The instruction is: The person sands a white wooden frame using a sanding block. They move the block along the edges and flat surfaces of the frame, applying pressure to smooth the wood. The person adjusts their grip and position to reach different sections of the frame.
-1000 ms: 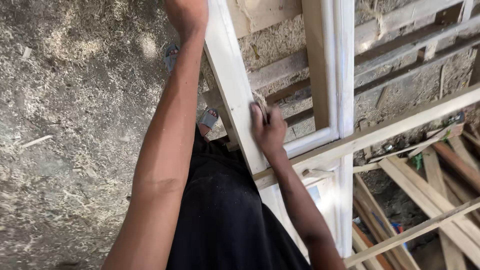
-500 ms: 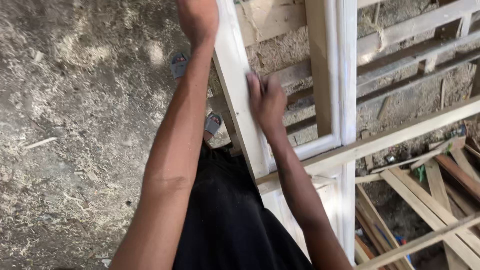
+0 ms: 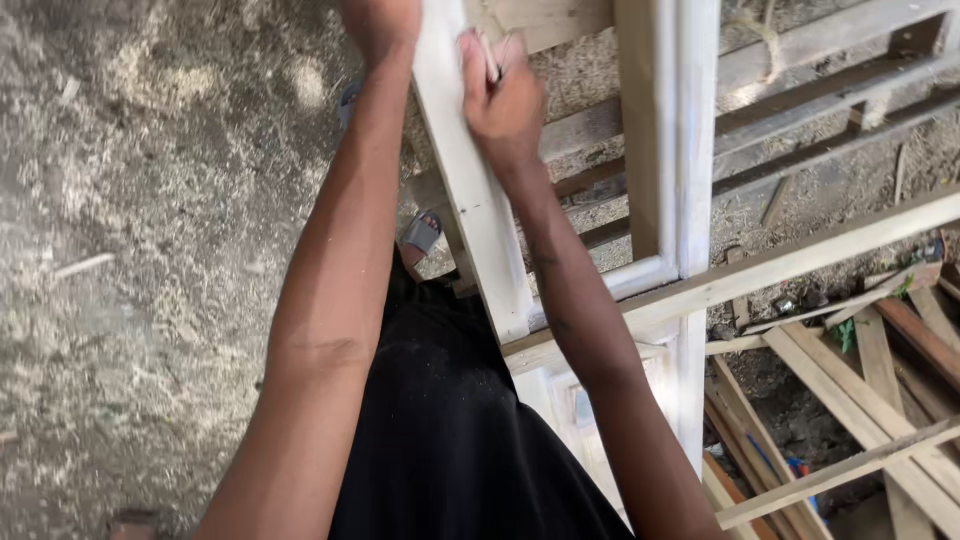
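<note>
A white-primed wooden frame (image 3: pixel 478 215) slants up in front of me, its long side rail running from my waist to the top of the view. My right hand (image 3: pixel 505 100) presses a small folded piece of sandpaper (image 3: pixel 489 55) against the upper part of that rail. My left hand (image 3: pixel 385 18) is at the top edge of the view, clasped on the rail's left side; its fingers are mostly cut off. Both forearms reach upward over my black garment (image 3: pixel 450 440).
Sawdust covers the concrete floor (image 3: pixel 150 220) on the left. A foot in a grey sandal (image 3: pixel 421 234) shows under the frame. Bare wooden battens (image 3: pixel 850 240) and stacked frame parts (image 3: pixel 860 400) lie at the right and lower right.
My right hand has slid up the rail with the sandpaper, from near the frame's lower corner to close under my left hand. The left hand has stayed on the rail.
</note>
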